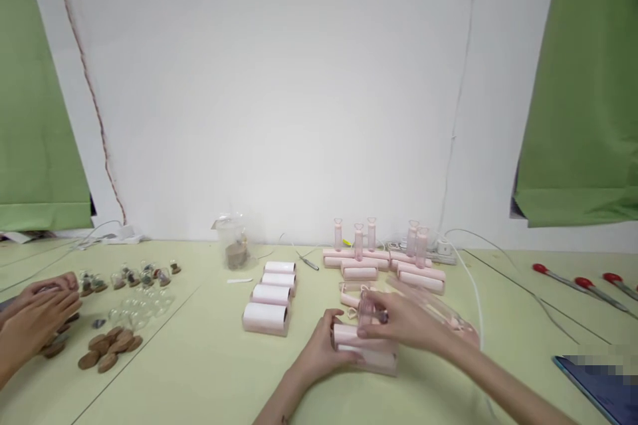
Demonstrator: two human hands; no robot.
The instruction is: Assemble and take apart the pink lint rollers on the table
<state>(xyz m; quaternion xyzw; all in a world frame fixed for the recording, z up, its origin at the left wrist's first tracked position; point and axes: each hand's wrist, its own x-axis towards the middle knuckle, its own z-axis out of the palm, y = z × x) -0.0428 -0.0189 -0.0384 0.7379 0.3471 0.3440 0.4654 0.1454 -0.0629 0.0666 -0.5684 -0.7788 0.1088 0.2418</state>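
Note:
My left hand (pixel 323 348) grips the left end of a pair of pale pink rolls (pixel 371 339) lying side by side on the table. A small clear pinkish tube (pixel 365 309) stands upright over the rolls, pinched between the fingers of my right hand (pixel 393 319). Its lower end meets the rolls, though my fingers hide part of it. Just beyond my hands lie small pink pieces (pixel 351 299), partly covered. Farther back are several pink rolls (pixel 359 272) with similar clear tubes (pixel 371 234) standing on them.
White-fronted rolls (pixel 266 317) line up to my left. A clear plastic container (pixel 232 242) stands near the wall. At far left, another person's hands (pixel 40 315) are near wooden discs (pixel 119 342) and glass domes. A white cable (pixel 473 279), red-ended tools (pixel 588 283) and a phone (pixel 593 385) lie right.

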